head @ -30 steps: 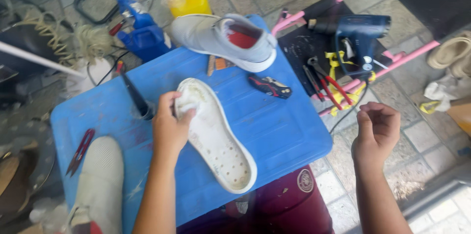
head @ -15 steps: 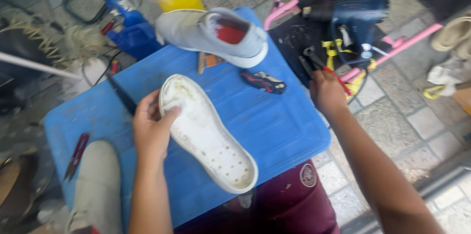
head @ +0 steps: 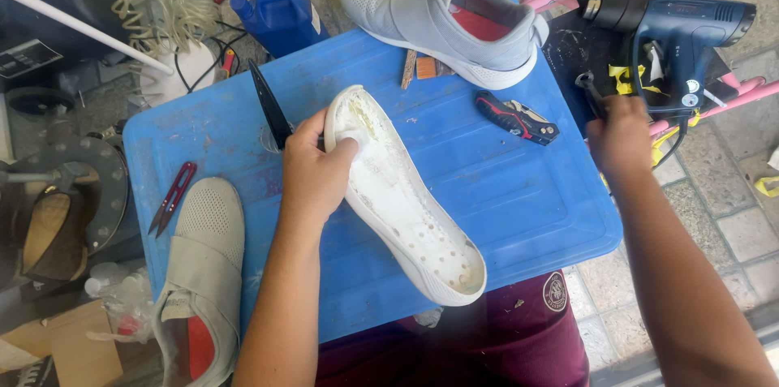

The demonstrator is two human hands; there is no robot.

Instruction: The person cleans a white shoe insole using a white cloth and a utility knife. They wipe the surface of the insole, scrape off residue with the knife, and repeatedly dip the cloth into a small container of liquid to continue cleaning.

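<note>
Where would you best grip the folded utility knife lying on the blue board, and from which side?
Probably across the middle of the utility knife, pinching its two long edges from above. It lies flat and slantwise on the blue board, clear of the grey shoe and white sole. The right hand is nearest.

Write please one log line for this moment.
left hand: holds white sole on blue board | right hand: at tools by heat gun, grip unclear
</note>
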